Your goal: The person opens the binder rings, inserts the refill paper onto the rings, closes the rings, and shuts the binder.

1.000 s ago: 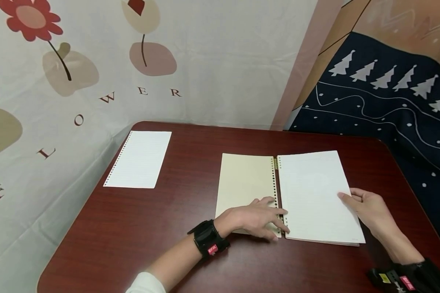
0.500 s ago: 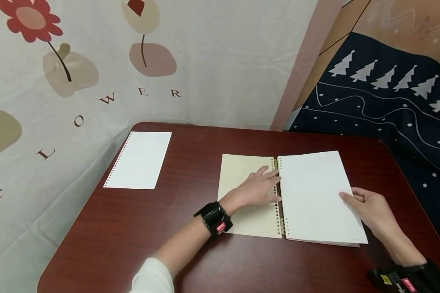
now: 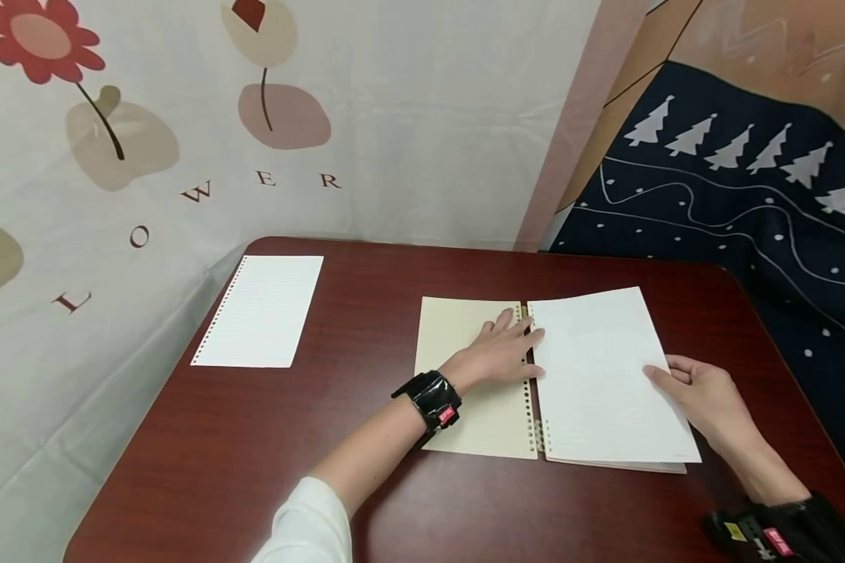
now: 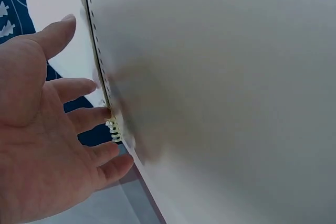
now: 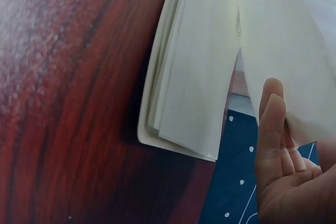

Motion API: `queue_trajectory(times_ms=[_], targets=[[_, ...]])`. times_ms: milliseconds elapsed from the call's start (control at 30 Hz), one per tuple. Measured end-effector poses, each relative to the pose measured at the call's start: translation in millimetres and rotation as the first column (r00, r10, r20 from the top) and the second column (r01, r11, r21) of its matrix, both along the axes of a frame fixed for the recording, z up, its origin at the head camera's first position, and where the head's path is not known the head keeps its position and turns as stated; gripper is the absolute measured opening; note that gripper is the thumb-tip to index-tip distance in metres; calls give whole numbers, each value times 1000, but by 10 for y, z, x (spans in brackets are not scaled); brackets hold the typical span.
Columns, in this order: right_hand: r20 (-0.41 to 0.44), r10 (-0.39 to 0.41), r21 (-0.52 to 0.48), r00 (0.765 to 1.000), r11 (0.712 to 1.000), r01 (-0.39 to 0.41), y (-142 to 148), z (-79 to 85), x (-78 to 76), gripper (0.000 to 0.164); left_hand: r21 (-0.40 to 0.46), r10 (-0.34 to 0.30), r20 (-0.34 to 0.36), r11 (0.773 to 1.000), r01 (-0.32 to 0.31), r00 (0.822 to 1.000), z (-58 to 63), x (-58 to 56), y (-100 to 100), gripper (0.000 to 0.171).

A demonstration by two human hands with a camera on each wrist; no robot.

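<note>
A ring-bound notebook lies spread on the table, its cream left side [image 3: 479, 430] flat and a white lined sheet [image 3: 598, 375] on its right. My left hand [image 3: 496, 356] reaches over the upper part of the spine, fingers spread across the punched holes and the sheet's inner edge. In the left wrist view its fingertips are right at the gold rings [image 4: 114, 130]. At the sheet's outer edge, my right hand [image 3: 707, 399] pinches the paper between thumb and fingers. The right wrist view shows this sheet [image 5: 294, 51] lifted away from the pages beneath [image 5: 197, 77].
Another lined sheet [image 3: 257, 313], punched along its left side, lies at the table's far left. The dark red-brown table [image 3: 366, 313] meets a pale flower-print cloth [image 3: 429, 156] behind and a navy tree-print cloth [image 3: 718, 203] at right.
My left hand has slid from the lower end of the spine to its upper part, away from me. The right hand keeps its pinch on the sheet. The view has shifted slightly.
</note>
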State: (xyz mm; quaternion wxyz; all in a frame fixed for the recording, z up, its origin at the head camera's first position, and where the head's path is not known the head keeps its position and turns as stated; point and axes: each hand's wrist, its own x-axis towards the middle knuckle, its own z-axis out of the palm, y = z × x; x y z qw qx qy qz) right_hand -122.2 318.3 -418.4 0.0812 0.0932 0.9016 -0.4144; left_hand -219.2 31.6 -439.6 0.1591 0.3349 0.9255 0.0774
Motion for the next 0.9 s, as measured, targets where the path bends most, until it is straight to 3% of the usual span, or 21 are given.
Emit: queue_trajectory(times_ms=[567,900], targets=[[24,-5,14,1000,1000,5,36,-101,13,76,-23,-20,-24,1000,20,1000,10,27,16,67],[-27,61,169,998,984,-55,93,-145,51,71,-18,-22,-16,1000,22,1000,13,69,0,65]])
